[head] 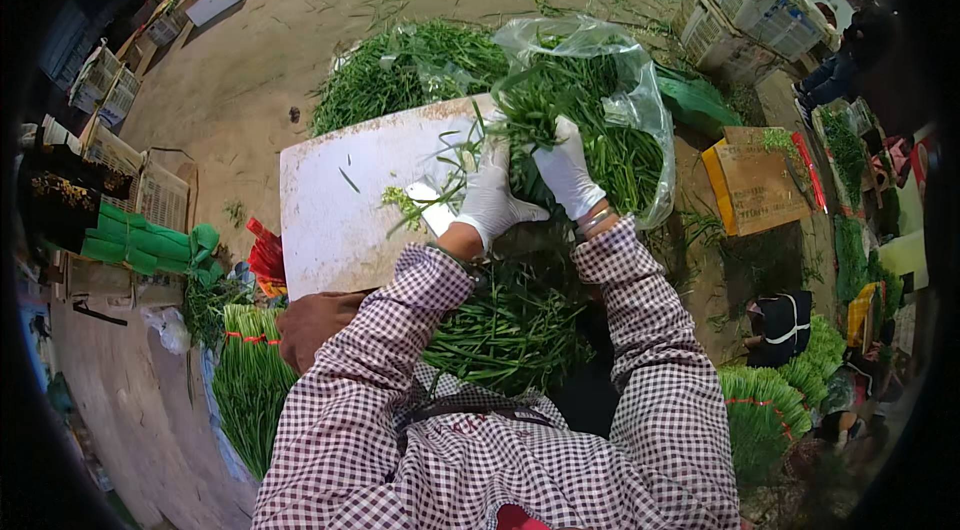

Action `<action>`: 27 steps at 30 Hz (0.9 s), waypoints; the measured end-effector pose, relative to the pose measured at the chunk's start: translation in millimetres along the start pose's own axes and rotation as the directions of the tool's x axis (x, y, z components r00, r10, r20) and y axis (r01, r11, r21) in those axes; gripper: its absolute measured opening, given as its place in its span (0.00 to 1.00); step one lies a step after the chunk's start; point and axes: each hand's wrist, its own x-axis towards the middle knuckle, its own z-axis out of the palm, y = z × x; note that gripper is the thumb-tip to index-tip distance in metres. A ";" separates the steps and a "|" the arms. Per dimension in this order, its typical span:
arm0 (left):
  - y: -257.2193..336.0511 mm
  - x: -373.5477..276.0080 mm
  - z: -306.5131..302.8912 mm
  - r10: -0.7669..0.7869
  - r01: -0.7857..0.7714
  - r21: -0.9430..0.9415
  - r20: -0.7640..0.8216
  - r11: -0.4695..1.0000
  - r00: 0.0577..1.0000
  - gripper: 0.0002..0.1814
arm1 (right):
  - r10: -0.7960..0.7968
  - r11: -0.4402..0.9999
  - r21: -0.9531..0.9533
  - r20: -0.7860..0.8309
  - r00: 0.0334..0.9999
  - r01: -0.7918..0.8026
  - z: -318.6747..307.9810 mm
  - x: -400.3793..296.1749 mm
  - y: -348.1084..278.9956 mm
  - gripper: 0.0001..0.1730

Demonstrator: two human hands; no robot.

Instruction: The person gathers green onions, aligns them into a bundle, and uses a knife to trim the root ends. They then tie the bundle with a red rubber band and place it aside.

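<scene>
My left hand [491, 192], in a thin white glove, is at the right edge of a white board [337, 207]. Its thumb sticks out to the right, and leaves partly hide its fingertips; whether it grips anything is unclear. A loose bunch of long green leafy stems [529, 113] rises above both hands. My right hand [570, 166], gloved too, has its fingers curled around the bunch's lower right side. Beside my left hand lies a flat white object [431, 207] with a small hole, near pale green trimmings [401, 200]. More long green leaves [510, 335] lie below my forearms.
A clear plastic bag [652, 109] of greens stands beyond my right hand, beside a green heap [390, 79]. Red-banded bundles of green stems [251, 372] stand at left, others [761, 410] at right. Cardboard [765, 188] lies at right. A person [840, 68] is farther back.
</scene>
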 end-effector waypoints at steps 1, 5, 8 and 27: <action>11.0 0.8 -2.3 -0.008 0.009 -0.044 0.032 0.999 0.999 0.68 | -0.050 0.995 -0.081 -0.018 0.999 0.049 -2.2 1.8 8.7 0.11; -8.5 -3.5 -4.9 -0.022 -0.011 0.244 0.131 0.970 0.991 0.69 | -0.357 0.728 -0.599 0.083 0.931 0.333 -29.2 -13.5 -37.8 0.10; -27.2 -27.9 5.6 -0.145 0.069 0.379 0.176 0.923 0.974 0.77 | -0.376 0.371 -0.856 0.215 0.901 0.359 -53.6 -26.1 -50.2 0.14; -107.2 -227.3 57.0 -0.461 0.351 0.325 0.377 0.878 0.803 0.13 | -0.021 0.678 -0.713 -0.261 0.965 -0.178 -145.6 -139.6 -265.0 0.15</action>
